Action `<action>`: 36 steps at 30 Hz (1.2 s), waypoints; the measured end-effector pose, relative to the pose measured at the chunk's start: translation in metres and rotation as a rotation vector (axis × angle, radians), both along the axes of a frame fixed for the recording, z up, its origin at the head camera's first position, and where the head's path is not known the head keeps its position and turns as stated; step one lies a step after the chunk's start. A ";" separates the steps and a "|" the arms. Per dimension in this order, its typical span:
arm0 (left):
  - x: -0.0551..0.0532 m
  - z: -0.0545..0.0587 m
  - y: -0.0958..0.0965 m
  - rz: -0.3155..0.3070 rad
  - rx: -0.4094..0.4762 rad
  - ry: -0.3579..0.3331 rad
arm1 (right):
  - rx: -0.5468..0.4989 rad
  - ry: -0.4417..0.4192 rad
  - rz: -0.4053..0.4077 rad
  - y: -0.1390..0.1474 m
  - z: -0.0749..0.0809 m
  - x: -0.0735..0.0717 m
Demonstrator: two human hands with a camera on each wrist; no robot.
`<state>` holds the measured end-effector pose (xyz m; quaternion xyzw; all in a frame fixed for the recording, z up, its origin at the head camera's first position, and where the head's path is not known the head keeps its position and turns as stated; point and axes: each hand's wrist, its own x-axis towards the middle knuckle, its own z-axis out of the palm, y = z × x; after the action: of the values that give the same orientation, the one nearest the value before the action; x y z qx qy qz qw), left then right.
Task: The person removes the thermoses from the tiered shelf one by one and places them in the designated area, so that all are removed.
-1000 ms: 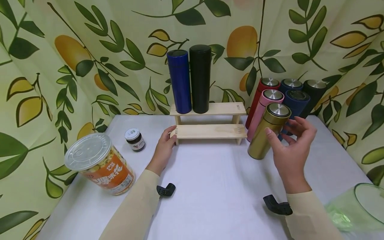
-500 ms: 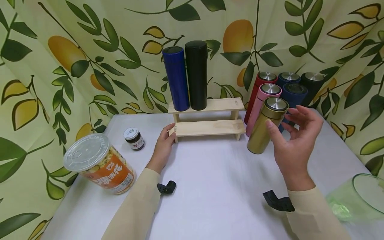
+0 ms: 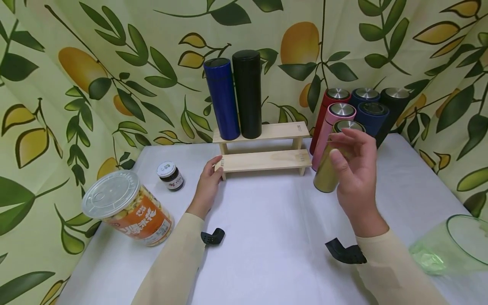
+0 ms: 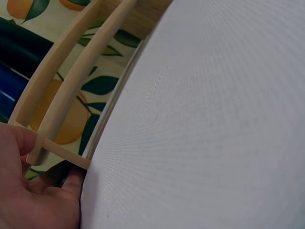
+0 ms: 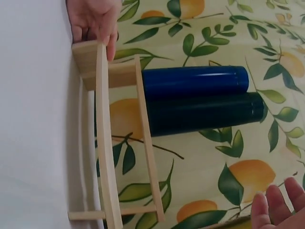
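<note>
A two-tier wooden stand point(image 3: 263, 162) is on the table, a blue thermos point(image 3: 222, 99) and a black thermos point(image 3: 247, 95) upright on its upper board. My left hand point(image 3: 207, 182) grips the left end of the lower board, thumb on top, as the left wrist view also shows. To the right of the stand is a gold thermos point(image 3: 323, 180), its upper part largely hidden behind my right hand point(image 3: 358, 182). That hand's fingers are relaxed and bent slightly, holding nothing; whether they touch the gold thermos I cannot tell. Its fingertips point(image 5: 276, 202) also show in the right wrist view.
Behind the gold thermos are a pink thermos point(image 3: 328, 131), a red thermos point(image 3: 322, 114) and several dark ones. On the left are a small dark jar point(image 3: 171, 177) and a big clear-lidded tub point(image 3: 133, 212). A green transparent container point(image 3: 438, 248) lies at the right edge.
My right hand has shifted left, from beside the gold thermos to in front of it. My left hand stays on the stand. The head view has tilted slightly.
</note>
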<state>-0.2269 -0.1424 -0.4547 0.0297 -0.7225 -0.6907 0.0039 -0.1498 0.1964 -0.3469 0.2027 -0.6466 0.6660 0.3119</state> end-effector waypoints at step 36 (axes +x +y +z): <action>-0.001 -0.001 -0.008 -0.009 0.028 0.026 | 0.133 -0.327 0.127 -0.081 0.006 -0.101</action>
<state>-0.2282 -0.1500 -0.4561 0.0174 -0.7129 -0.7009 0.0099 -0.2505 0.1150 -0.3411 0.1524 -0.7171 0.6643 0.1461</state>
